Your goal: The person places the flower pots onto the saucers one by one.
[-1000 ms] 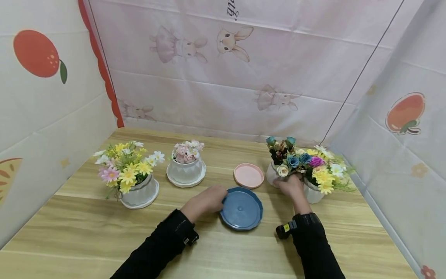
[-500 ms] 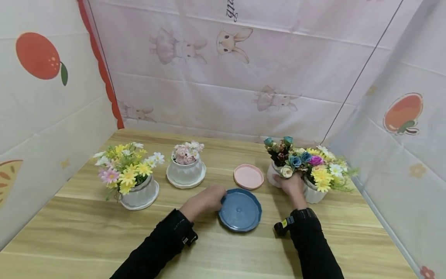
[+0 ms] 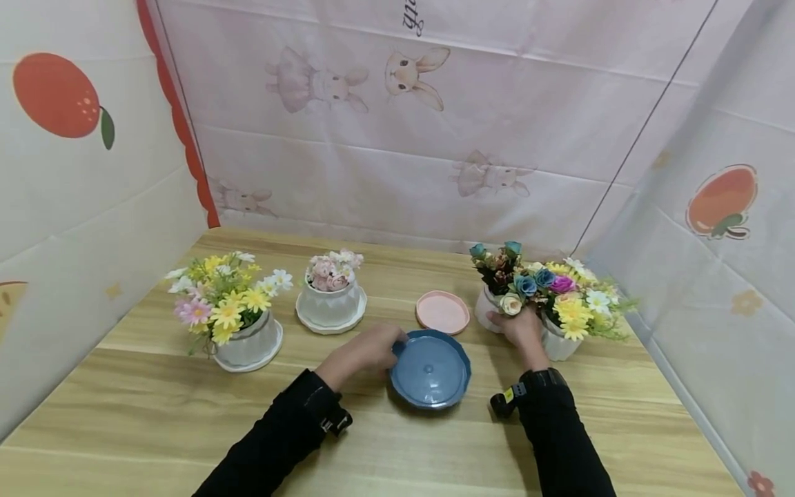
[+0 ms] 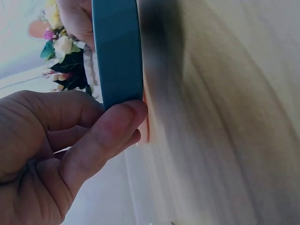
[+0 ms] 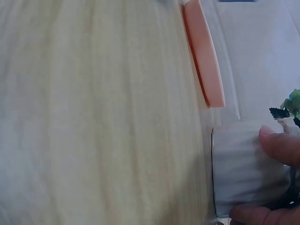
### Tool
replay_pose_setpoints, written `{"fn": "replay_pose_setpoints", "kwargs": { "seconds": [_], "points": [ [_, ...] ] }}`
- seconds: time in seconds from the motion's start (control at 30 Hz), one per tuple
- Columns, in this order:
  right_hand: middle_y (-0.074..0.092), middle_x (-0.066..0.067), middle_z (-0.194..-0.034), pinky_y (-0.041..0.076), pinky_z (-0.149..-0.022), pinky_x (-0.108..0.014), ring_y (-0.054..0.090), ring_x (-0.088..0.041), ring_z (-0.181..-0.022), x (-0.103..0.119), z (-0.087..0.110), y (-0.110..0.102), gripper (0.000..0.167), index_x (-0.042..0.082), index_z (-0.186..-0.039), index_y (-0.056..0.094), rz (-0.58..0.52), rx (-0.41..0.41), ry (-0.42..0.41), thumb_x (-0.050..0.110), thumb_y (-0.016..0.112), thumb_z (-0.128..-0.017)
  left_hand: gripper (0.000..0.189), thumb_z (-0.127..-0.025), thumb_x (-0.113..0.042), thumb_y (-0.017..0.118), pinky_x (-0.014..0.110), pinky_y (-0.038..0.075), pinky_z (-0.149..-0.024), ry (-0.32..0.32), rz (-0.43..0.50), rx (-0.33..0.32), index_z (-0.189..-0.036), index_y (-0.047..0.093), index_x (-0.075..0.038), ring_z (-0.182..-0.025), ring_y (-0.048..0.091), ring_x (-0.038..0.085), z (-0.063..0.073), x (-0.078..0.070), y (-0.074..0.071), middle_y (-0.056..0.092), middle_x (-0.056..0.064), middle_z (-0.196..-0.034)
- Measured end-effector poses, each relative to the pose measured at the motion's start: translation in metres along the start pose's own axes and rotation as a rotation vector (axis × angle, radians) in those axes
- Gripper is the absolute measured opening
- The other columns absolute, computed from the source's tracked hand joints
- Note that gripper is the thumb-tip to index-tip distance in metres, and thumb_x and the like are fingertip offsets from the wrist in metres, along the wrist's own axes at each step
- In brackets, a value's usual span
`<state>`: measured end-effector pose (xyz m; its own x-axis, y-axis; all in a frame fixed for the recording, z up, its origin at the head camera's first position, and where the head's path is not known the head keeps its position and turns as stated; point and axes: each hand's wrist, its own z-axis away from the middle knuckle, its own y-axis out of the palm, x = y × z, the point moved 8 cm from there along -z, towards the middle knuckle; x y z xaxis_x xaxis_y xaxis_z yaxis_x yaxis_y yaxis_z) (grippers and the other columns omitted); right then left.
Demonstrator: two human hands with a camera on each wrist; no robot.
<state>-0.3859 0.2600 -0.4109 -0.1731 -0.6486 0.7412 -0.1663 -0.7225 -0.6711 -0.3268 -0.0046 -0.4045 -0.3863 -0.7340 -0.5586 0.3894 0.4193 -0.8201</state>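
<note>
My left hand (image 3: 373, 347) pinches the left rim of a round blue plant saucer (image 3: 430, 373) between thumb and fingers. The left wrist view shows the blue saucer (image 4: 117, 56) edge-on, raised over the table with a dark shadow beside it. At the right, my right hand (image 3: 523, 330) grips a small white flowerpot (image 3: 485, 312) holding teal-blue and cream artificial roses. In the right wrist view the thumb and a finger span the white pot (image 5: 248, 168), whose base is at the tabletop. A pink saucer (image 3: 443, 313) lies just behind the blue one.
Another white pot (image 3: 559, 342) with yellow, white and magenta flowers stands right of my right hand. Two white pots on white saucers stand at left, one with yellow daisies (image 3: 228, 310), one with pale pink blooms (image 3: 332, 273). Printed cloth walls (image 3: 397, 166) border the wooden table (image 3: 397, 455).
The blue saucer in my left hand has risen slightly, with its far edge now nearer the pink saucer. My right hand keeps its grip on the flowerpot, which has barely moved.
</note>
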Motion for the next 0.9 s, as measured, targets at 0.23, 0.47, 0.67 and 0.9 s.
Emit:
{"fn": "replay_pose_setpoints", "kwargs": {
  "seconds": [0.23,0.47,0.67,0.9],
  "points": [
    [0.029,-0.034,-0.135,0.025,-0.102,-0.050,0.030,-0.045,-0.124,0.000,0.000,0.002,0.086,-0.014,-0.138,0.020,0.001,0.006,0.004,0.027,0.071,-0.082,0.042,-0.072,0.010,0.064,0.032,0.048,-0.083,-0.015,-0.032,-0.021,-0.114,0.062,0.006,-0.106,0.056,0.024,0.001,0.001,-0.004,0.061,0.015,-0.113],
    [0.018,-0.036,-0.140,0.023,-0.103,-0.051,0.025,-0.047,-0.126,-0.001,-0.003,0.004,0.095,-0.015,-0.140,0.006,0.012,0.014,0.001,0.028,0.069,-0.082,0.042,-0.074,0.008,0.063,0.036,0.045,-0.088,-0.048,-0.036,-0.022,-0.116,0.061,0.005,-0.110,0.054,0.025,0.005,0.012,-0.008,0.059,0.015,-0.117],
    [0.022,-0.033,-0.140,0.022,-0.104,-0.049,0.026,-0.045,-0.127,-0.003,-0.005,0.004,0.094,-0.012,-0.141,0.011,-0.015,0.009,0.017,0.027,0.071,-0.080,0.041,-0.072,0.008,0.063,0.036,0.046,-0.086,-0.056,-0.062,-0.073,-0.113,0.063,0.005,-0.106,0.056,0.025,0.009,0.023,-0.017,0.061,0.015,-0.113],
    [0.016,-0.032,-0.143,0.018,-0.106,-0.046,0.021,-0.042,-0.130,-0.003,-0.006,0.007,0.102,-0.008,-0.143,0.000,-0.128,0.014,-0.008,0.022,0.074,-0.078,0.041,-0.070,0.008,0.065,0.034,0.048,-0.080,-0.071,-0.065,-0.107,-0.111,0.064,0.005,-0.096,0.057,0.021,0.011,0.039,-0.022,0.063,0.014,-0.108]
  ]
}}
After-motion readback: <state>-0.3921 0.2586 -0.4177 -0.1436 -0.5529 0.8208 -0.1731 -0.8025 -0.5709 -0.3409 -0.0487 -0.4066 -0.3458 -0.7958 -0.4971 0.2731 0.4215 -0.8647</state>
